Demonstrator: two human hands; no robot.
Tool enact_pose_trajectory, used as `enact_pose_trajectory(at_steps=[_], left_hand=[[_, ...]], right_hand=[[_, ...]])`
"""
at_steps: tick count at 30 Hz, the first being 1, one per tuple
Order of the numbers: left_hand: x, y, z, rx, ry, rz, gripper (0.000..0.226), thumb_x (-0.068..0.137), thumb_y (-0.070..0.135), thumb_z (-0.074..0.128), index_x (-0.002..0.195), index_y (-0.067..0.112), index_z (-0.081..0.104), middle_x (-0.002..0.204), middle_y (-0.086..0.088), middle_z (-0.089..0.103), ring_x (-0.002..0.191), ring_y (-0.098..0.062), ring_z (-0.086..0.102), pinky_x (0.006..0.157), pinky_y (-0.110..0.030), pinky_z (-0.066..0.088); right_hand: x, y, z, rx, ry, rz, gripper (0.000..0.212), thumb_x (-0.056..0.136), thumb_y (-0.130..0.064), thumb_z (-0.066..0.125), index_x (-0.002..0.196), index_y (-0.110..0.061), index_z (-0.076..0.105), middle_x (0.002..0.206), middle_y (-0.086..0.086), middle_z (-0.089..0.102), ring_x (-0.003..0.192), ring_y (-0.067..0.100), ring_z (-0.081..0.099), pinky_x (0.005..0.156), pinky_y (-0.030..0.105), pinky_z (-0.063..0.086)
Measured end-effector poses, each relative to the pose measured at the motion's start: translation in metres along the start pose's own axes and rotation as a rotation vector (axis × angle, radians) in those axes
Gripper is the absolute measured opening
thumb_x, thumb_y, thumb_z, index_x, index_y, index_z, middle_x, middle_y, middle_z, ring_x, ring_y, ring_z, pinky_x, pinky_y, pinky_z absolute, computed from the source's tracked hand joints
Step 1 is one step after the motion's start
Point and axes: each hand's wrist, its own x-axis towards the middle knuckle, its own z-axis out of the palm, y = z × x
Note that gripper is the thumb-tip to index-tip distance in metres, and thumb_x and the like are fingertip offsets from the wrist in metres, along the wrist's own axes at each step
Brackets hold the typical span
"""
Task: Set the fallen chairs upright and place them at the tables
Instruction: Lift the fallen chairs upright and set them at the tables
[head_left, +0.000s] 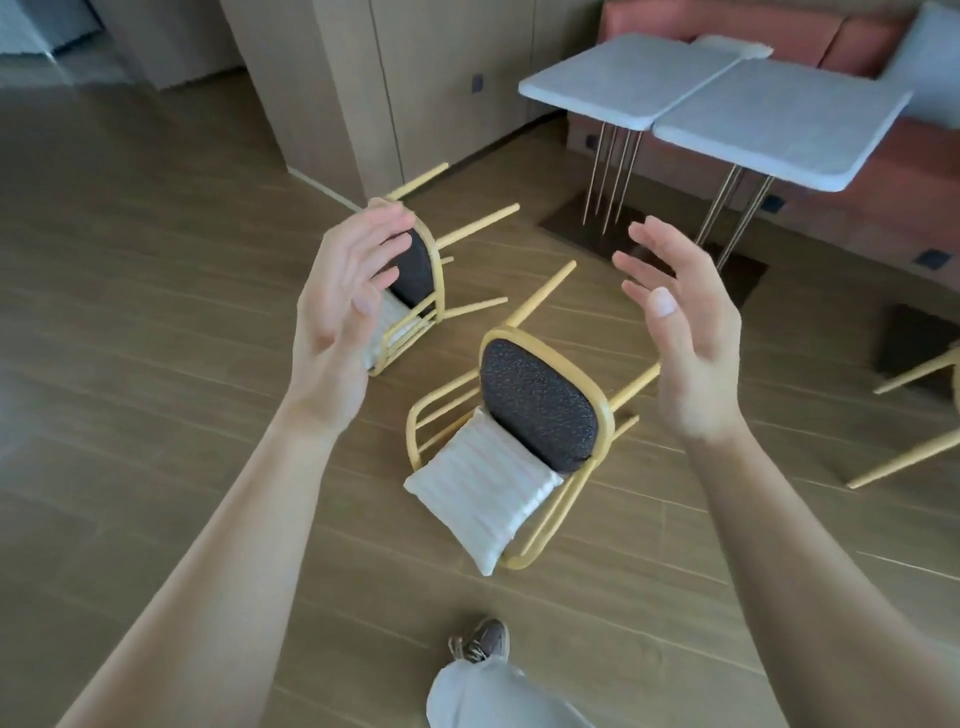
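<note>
While both hands (332, 306) (680, 332) hover with wide, empty grips, two chairs (514, 441) (410, 291) lie toppled. Benches (727, 98) stand at 1 o'clock.

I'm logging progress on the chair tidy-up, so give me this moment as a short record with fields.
near chair: on its side on the floor, legs toward the tables
far chair: also tipped over, partly behind the left hand
third chair: only legs show at right edge
tables: two grey tops pushed together by the bench
left hand: open, raised, holding nothing
right hand: open, raised, holding nothing
chairs upright: none visible
</note>
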Motion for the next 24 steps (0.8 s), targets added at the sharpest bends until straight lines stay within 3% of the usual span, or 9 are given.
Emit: enact_pose_trajectory(at_steps=[6, 12, 18, 21, 24], left_hand=[[0.077, -0.050, -0.044, -0.004, -0.126, -0.044, 0.078, 0.089, 0.086, 0.049, 0.147, 0.032, 0.047, 0.155, -0.003, 0.056, 0.148, -0.025, 0.053, 0.120, -0.047, 0.044], [0.140, -0.117, -0.062, -0.096, -0.221, -0.088, 0.080, 0.091, 0.085, 0.048, 0.148, 0.028, 0.046, 0.155, -0.007, 0.054, 0.148, -0.028, 0.052, 0.121, -0.049, 0.042], [0.190, -0.226, -0.046, -0.248, -0.378, -0.174, 0.083, 0.091, 0.085, 0.050, 0.149, 0.026, 0.047, 0.156, -0.009, 0.054, 0.147, -0.027, 0.053, 0.118, -0.042, 0.044], [0.202, -0.298, -0.036, -0.297, -0.491, -0.168, 0.081, 0.094, 0.082, 0.048, 0.150, 0.023, 0.045, 0.156, -0.008, 0.055, 0.147, -0.026, 0.054, 0.120, -0.046, 0.044], [0.188, -0.369, -0.021, -0.303, -0.581, -0.247, 0.080, 0.095, 0.080, 0.047, 0.148, 0.020, 0.044, 0.152, -0.012, 0.054, 0.144, -0.028, 0.055, 0.120, -0.046, 0.044]], right_hand=[[0.070, 0.044, 0.089, 0.048, 0.091, 0.068, 0.066, 0.100, -0.037, 0.048, 0.152, 0.002, 0.043, 0.151, 0.016, 0.055, 0.134, 0.024, 0.063, 0.110, 0.047, 0.053], [0.111, 0.080, 0.115, -0.018, 0.181, 0.118, 0.055, 0.102, -0.036, 0.049, 0.150, -0.008, 0.047, 0.150, 0.012, 0.057, 0.134, 0.022, 0.063, 0.109, 0.048, 0.054], [0.120, 0.136, 0.125, -0.146, 0.370, 0.239, 0.069, 0.103, -0.058, 0.054, 0.150, -0.008, 0.047, 0.150, 0.012, 0.058, 0.134, 0.025, 0.063, 0.108, 0.041, 0.054], [0.112, 0.185, 0.146, -0.208, 0.471, 0.307, 0.061, 0.102, -0.041, 0.054, 0.149, -0.004, 0.049, 0.150, 0.016, 0.058, 0.135, 0.027, 0.063, 0.106, 0.035, 0.054], [0.090, 0.253, 0.176, -0.209, 0.502, 0.487, 0.065, 0.097, -0.040, 0.055, 0.149, -0.001, 0.049, 0.151, 0.017, 0.057, 0.135, 0.029, 0.063, 0.106, 0.033, 0.053]])
